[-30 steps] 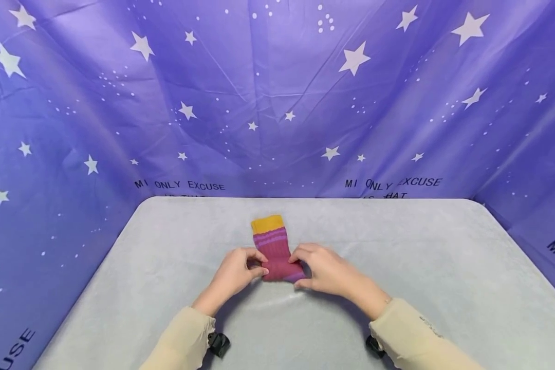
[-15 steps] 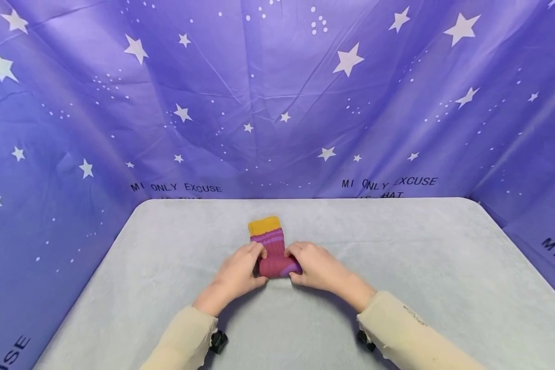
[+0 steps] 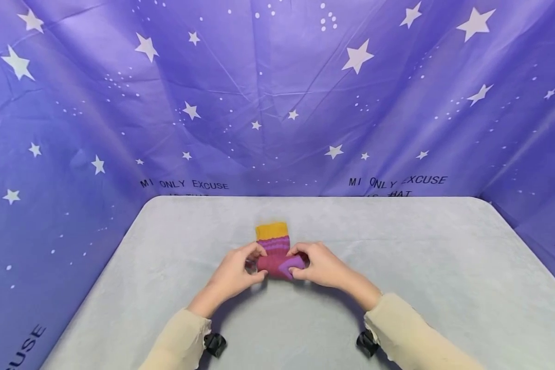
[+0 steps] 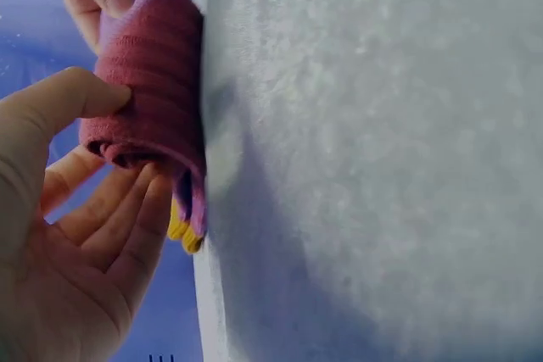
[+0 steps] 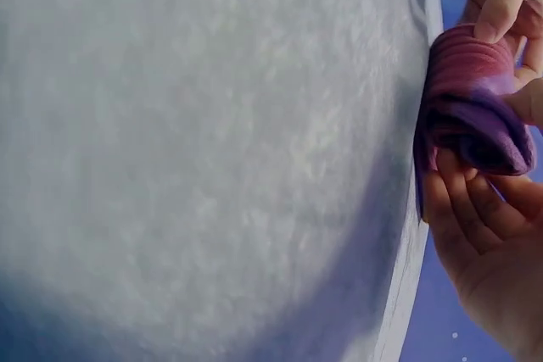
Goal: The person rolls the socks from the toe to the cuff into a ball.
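A maroon sock (image 3: 273, 264) with purple stripes and a yellow cuff (image 3: 272, 230) lies on the table, its toe end rolled up toward the cuff. The flat cuff part points to the far side. My left hand (image 3: 235, 268) grips the left end of the roll, thumb on the near side and fingers behind it. On the other end my right hand (image 3: 325, 266) pinches beside a purple patch. Spiral layers of the roll (image 4: 144, 82) show in the left wrist view, with two yellow edges hanging below. The right wrist view shows the purple end (image 5: 484, 129) of the roll.
A pale grey cloth covers the table (image 3: 277, 329). Behind it and along both sides hangs a purple curtain (image 3: 277, 77) with white stars and black lettering. Black straps (image 3: 215, 344) sit at both wrists, by the beige sleeves.
The sock has been rolled further toward its yellow cuff, and the flat part is shorter. The purple patch has turned up into fuller view. Both hands stay at the roll's ends.
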`<act>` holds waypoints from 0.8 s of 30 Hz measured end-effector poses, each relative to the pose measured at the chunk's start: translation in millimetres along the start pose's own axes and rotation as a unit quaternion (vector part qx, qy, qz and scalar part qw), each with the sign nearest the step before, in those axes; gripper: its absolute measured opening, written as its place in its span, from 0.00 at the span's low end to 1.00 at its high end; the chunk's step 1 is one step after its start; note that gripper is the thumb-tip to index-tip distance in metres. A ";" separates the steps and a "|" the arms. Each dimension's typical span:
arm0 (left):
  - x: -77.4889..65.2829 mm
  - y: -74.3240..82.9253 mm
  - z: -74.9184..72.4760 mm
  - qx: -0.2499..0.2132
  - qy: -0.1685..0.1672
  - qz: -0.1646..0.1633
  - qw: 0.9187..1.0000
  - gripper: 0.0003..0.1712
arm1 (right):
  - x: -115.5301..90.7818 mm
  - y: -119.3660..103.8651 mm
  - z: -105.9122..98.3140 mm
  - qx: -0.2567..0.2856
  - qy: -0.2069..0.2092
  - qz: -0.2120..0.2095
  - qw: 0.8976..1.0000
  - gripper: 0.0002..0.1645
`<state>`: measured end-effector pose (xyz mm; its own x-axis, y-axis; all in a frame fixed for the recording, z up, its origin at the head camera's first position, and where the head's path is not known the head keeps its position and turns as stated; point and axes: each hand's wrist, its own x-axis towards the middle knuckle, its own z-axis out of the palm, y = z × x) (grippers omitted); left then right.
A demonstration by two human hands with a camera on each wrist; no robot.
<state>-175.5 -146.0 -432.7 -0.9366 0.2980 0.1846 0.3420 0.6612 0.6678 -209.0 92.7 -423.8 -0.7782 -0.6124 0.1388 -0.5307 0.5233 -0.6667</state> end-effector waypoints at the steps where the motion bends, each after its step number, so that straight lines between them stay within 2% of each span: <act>1: -0.8 -0.4 -0.7 -0.012 -0.002 -0.007 1.000 0.16 | -0.6 -0.4 0.5 0.012 -0.002 0.004 1.000 0.17; 5: -2.1 -2.5 -0.6 -0.040 0.003 -0.048 0.998 0.13 | -1.6 -2.6 3.6 0.027 -0.003 0.017 1.000 0.18; 9: 0.8 -2.8 0.9 -0.050 0.017 -0.099 0.994 0.11 | -1.2 -5.5 7.4 -0.034 0.021 0.016 0.999 0.25; 12: 4.8 -2.7 1.5 -0.049 0.025 -0.131 0.990 0.10 | 1.1 -6.4 10.2 -0.067 0.045 0.021 0.997 0.25; 18: 14.2 -0.7 -1.7 -0.050 0.019 -0.174 0.983 0.09 | 8.5 -4.9 10.4 -0.018 0.059 0.092 0.994 0.18; 24: 25.4 -1.0 -5.5 -0.053 -0.015 -0.231 0.971 0.09 | 18.1 -0.2 9.6 0.041 0.052 0.156 0.986 0.16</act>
<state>-200.1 -142.9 -424.7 -0.9849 0.0079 -0.1729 -0.1255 0.6555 0.7447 -219.7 75.8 -428.2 -0.9314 -0.3639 -0.0111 -0.2352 0.6248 -0.7445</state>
